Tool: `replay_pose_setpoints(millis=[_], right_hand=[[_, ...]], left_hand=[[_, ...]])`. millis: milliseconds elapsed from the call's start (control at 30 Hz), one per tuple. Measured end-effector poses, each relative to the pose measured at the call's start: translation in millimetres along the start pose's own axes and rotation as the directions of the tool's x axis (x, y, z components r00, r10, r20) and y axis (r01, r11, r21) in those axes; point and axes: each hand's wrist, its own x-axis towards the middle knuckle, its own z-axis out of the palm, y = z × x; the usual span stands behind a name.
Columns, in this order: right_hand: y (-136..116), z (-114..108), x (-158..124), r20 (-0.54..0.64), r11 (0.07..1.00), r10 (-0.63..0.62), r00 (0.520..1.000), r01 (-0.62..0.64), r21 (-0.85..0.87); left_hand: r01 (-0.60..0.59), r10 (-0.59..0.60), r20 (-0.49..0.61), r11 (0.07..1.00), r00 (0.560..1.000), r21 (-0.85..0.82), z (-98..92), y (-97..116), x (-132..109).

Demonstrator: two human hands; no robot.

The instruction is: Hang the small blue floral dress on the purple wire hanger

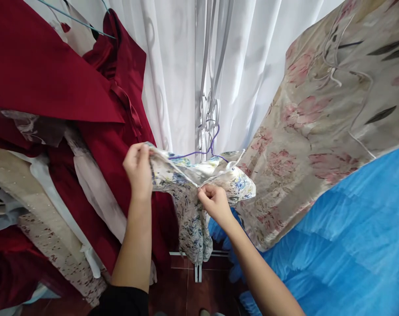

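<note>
On the left hang deep red, smooth-fabric garments (pixel 48 66) near a thin teal hanger (pixel 77 20), with a cream garment dotted with small dark red specks (pixel 54 239) lower down. A white, softly pleated curtain (pixel 176 79) covers the back. On the right, a beige dress printed with pink flowers (pixel 304 136) hangs beside bright blue ruffled fabric (pixel 344 241), above a dark red tiled floor (pixel 173 287).

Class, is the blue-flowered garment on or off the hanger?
On: the purple hanger dips inside the blue-flowered garment at its top.
</note>
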Motion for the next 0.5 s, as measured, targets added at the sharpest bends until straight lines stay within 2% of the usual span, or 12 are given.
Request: replay_pose_setpoints(millis=[33, 67, 100, 133, 233, 300, 400, 467, 500], right_hand=[[0, 1, -5, 0.037, 1.000, -0.003, 0.999, 0.003, 0.007], [1, 3, -9, 0.071, 1.000, -0.006, 0.997, 0.005, 0.016], [2, 5, -14, 0.106, 1.000, -0.003, 0.994, 0.000, 0.028], [4, 7, -18, 0.140, 0.999, 0.011, 0.990, -0.018, 0.045], [25, 11, -35, 0.200, 0.979, 0.148, 0.969, -0.172, 0.108], [48, 9, -51, 0.185, 0.952, 0.248, 0.951, -0.274, 0.132], [86, -1, -82, 0.138, 0.924, 0.342, 0.930, -0.359, 0.132], [102, -11, -104, 0.145, 0.899, 0.405, 0.903, -0.422, 0.118], [105, -16, -114, 0.152, 0.889, 0.427, 0.892, -0.444, 0.108]], left_hand=[[0.110, -0.117, -0.086, 0.990, 0.989, -0.086, -15.2, -10, 2], [0.254, -0.290, -0.152, 0.943, 0.945, -0.217, -29.3, -19, 0], [0.421, -0.477, -0.105, 0.845, 0.873, -0.330, -41.4, -29, -8], [0.498, -0.557, -0.076, 0.790, 0.827, -0.357, -50.7, -37, -19], [0.622, -0.664, 0.000, 0.700, 0.747, -0.352, -60.6, -56, -70], [0.685, -0.711, 0.059, 0.648, 0.701, -0.334, -56.7, -62, -104], [0.762, -0.758, 0.157, 0.576, 0.633, -0.295, -46.1, -62, -143], [0.830, -0.778, 0.292, 0.501, 0.556, -0.246, -37.3, -55, -163], [0.867, -0.775, 0.390, 0.457, 0.497, -0.197, -31.8, -48, -172]])
